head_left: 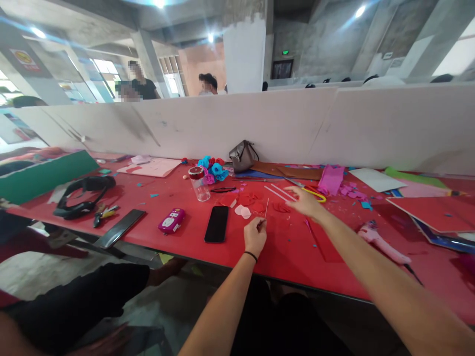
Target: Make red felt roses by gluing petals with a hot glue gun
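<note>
Long red desk. Far edge runs along a white partition. Behind it are concrete columns, ceiling lights and a few people.

Left end: green sheet, black headset, black flat bar at the near edge. Then a pink case and a black phone, near the near edge. Further back: jar, paper flowers, grey handbag against the partition.

Mid-desk: left hand is clenched in a pinch on a thin stick, held upright just over the red paper scraps.

Right hand is released, fingers stretched flat, grasping nothing. It is just beside the white sticks and the yellow-handled scissors.

Right of that: pink paper pile, white sheet, pink glue gun toward the near edge, red sheets at the right end.
</note>
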### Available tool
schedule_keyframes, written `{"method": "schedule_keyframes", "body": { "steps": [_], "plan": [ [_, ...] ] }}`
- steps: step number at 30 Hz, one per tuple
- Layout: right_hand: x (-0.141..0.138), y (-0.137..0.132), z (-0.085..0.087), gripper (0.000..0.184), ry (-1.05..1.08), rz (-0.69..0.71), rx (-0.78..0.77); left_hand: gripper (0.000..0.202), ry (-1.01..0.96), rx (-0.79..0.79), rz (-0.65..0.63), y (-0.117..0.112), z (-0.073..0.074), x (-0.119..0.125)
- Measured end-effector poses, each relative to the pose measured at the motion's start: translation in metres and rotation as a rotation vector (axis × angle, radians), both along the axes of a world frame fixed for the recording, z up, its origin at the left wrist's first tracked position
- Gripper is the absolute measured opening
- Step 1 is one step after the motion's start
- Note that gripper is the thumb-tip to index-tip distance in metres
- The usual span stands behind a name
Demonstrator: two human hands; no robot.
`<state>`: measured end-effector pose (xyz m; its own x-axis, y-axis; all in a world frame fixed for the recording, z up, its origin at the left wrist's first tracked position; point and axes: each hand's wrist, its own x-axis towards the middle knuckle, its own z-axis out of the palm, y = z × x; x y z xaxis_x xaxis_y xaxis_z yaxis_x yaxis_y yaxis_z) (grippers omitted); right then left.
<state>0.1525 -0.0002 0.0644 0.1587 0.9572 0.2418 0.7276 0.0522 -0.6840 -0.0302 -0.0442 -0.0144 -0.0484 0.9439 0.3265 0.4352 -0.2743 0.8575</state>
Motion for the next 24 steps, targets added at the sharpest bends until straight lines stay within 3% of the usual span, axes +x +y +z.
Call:
{"method": "schedule_keyframes", "body": {
  "steps": [2, 4, 10, 16, 18, 21, 24],
  "plan": [
    [-0.024, -0.009, -0.017, 0.023, 0.191, 0.157, -0.079, 0.017, 0.012, -0.002, -0.017, 0.000, 0.000, -0.001],
    [-0.040, -0.017, -0.028, 0.017, 0.270, 0.224, -0.107, 0.017, 0.033, -0.008, -0.044, -0.001, 0.001, -0.001],
    [-0.038, -0.027, -0.024, 0.033, 0.376, 0.065, 0.030, 0.017, 0.081, 0.007, -0.053, -0.002, -0.001, 0.000],
    [-0.043, -0.040, -0.032, 0.027, 0.435, 0.130, -0.009, 0.020, 0.075, 0.102, -0.166, -0.006, 0.002, 0.000],
    [-0.043, -0.040, -0.028, 0.032, 0.481, 0.058, 0.031, 0.019, 0.095, 0.109, -0.142, -0.006, 0.003, -0.001],
    [-0.032, -0.040, -0.006, 0.039, 0.590, -0.069, 0.140, 0.014, 0.075, 0.082, -0.057, -0.007, 0.001, -0.001],
    [-0.007, -0.053, 0.023, 0.042, 0.727, -0.224, 0.360, 0.012, -0.197, 0.049, 0.022, -0.012, 0.008, -0.007]
  ]
}}
